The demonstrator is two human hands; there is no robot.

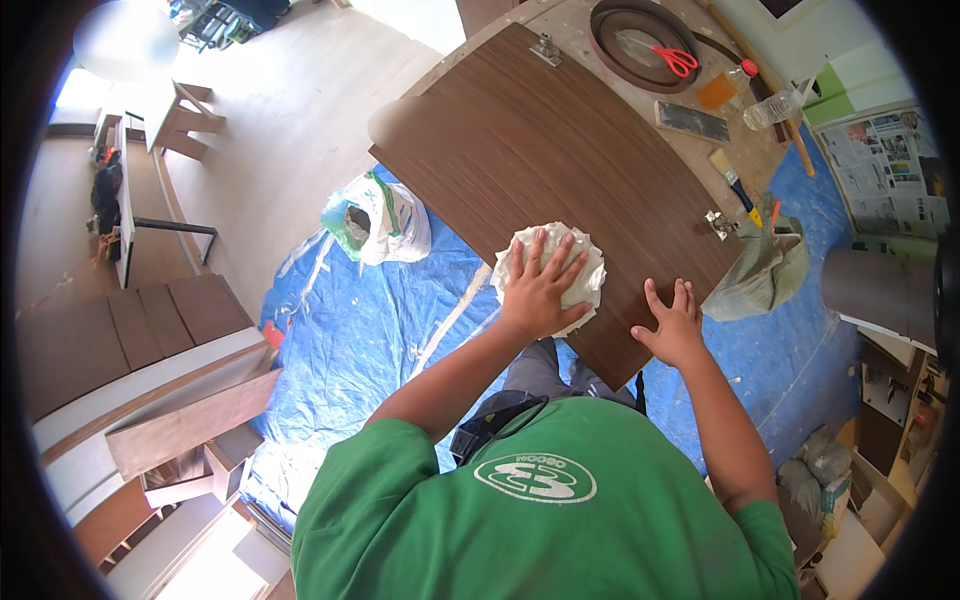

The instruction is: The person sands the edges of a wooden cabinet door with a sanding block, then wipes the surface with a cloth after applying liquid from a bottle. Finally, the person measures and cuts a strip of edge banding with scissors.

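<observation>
A dark brown wood-grain panel lies flat on the workbench in front of me, with a metal hinge at its far edge and a second hinge on its right side. Near the panel's left edge, a crumpled white cloth is spread in a round pad. My left hand presses on it, palm down and fingers spread. Bare panel surface lies under my right hand, which rests by the near right edge with its fingers apart and nothing held. The cloth's underside is hidden.
On the bench at far right are a coiled brown strip, red-handled scissors, an orange drink bottle, a clear bottle, a flat block and a paintbrush. Blue tarp covers the floor; a white bag stands there.
</observation>
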